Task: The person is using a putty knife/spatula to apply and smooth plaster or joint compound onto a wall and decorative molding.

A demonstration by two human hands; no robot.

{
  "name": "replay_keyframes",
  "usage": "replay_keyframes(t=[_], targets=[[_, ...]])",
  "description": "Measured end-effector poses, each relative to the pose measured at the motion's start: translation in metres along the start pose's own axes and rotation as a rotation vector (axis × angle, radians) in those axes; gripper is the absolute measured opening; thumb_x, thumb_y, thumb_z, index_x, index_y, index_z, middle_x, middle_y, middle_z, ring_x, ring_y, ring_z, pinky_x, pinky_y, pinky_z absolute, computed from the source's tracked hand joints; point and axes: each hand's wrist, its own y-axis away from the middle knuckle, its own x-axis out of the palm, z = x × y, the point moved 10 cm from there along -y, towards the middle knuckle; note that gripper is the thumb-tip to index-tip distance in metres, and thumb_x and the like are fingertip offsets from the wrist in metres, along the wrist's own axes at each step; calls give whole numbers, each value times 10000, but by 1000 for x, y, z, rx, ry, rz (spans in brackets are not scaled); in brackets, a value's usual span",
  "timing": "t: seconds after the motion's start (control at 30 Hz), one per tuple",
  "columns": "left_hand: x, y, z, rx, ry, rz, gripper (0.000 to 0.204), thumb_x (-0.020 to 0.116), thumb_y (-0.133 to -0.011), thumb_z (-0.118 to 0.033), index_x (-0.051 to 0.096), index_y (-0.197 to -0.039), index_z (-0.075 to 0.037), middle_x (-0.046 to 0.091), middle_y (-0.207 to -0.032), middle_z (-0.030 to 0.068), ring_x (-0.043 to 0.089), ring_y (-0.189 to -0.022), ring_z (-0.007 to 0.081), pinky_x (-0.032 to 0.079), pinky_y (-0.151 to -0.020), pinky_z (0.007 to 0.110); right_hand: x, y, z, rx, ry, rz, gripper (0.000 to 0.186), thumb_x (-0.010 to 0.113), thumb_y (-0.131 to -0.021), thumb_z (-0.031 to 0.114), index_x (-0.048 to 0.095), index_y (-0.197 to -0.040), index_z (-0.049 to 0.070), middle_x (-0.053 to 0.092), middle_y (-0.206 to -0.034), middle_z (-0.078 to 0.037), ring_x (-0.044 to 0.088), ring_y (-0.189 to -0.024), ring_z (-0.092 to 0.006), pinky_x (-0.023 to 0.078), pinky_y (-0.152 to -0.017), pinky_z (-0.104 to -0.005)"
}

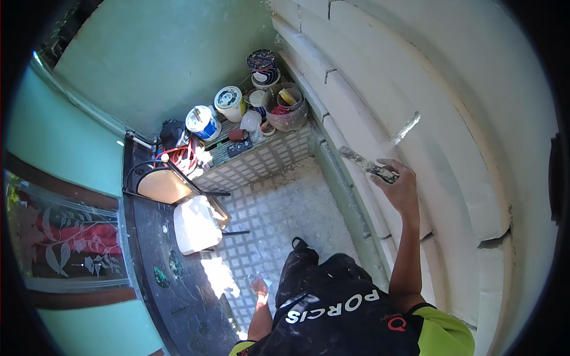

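Observation:
My right hand [394, 183] is closed round a putty-smeared scraper [353, 155], raised beside the white stepped wall [451, 154] with its blade angled up and left. Just above it, a rough whitish streak of filler [407, 127] marks the wall. My left hand [259, 288] is low beside my body over the tiled floor, its fingers curled at a pale bluish item that is too small and washed out to name.
Paint buckets [228, 104], a tub [285, 118] and red hose [184, 154] crowd a ledge at the back. A chair with a white seat [196, 224] stands by a dark worktop [172, 296]. A window [71, 237] is at left, tiled floor [285, 196] below.

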Motion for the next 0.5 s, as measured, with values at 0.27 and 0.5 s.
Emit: replay_keyframes(t=[0.27,0.5], targets=[[32,-63,-132,269,-85,290,427,682,-888,-390,705,-897,36,698,-748,192,634,-686,245,482,-659,443,23,-41,32,-29,201,-195,301,666,-897,207,653,-1163,66,705,-964,-161,663,-896,-301,493,-858,-397],[51,-102,-80,318,-587,180,489,728,-845,-396,677,-954,79,702,-850,258,693,-796,352,505,-715,449,58,-123,70,-178,208,-247,304,588,-945,203,621,-1211,61,663,-1132,-202,619,-1048,-395,449,-955,-463]])
